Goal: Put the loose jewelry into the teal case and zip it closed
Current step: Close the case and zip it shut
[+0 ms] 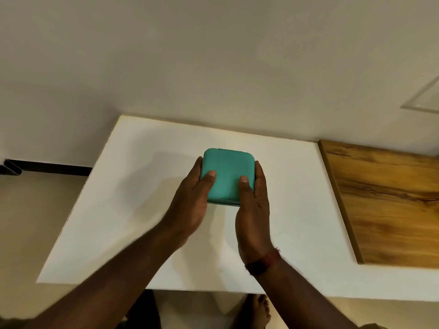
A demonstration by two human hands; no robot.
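- Left of our hands: bare stretch of the flat white rectangular tabletop (133, 210). No loose jewelry visible anywhere on it.
- Our left hand (190, 210) clamps the left edge of the rounded-square teal jewelry case (226, 176); thumb flat on the lid, fingers wrapped out of sight around the side. Gripping, not open.
- Teal case sits between both our hands, lid down and flat. We cannot tell whether it rests on the white top or is held just above it. Zipper state not readable from this angle; a seam shows at the far edge only.
- Our right hand (253, 207) mirrors the left: thumb on the lid, fingers round the right edge, gripping the case. Dark red thread band (261, 263) on that wrist.
- We judge the two-sided hold is there to steady or carry the case squarely, thumbs keeping the lid pressed shut.
- Right of our hands, well apart: brown wood-grain panel (389, 205) lying flush beside the white top, nothing on it.
- Judgement: with no jewelry out and the lid down, either the contents are already inside or the pieces lie out of view; we can't say which.
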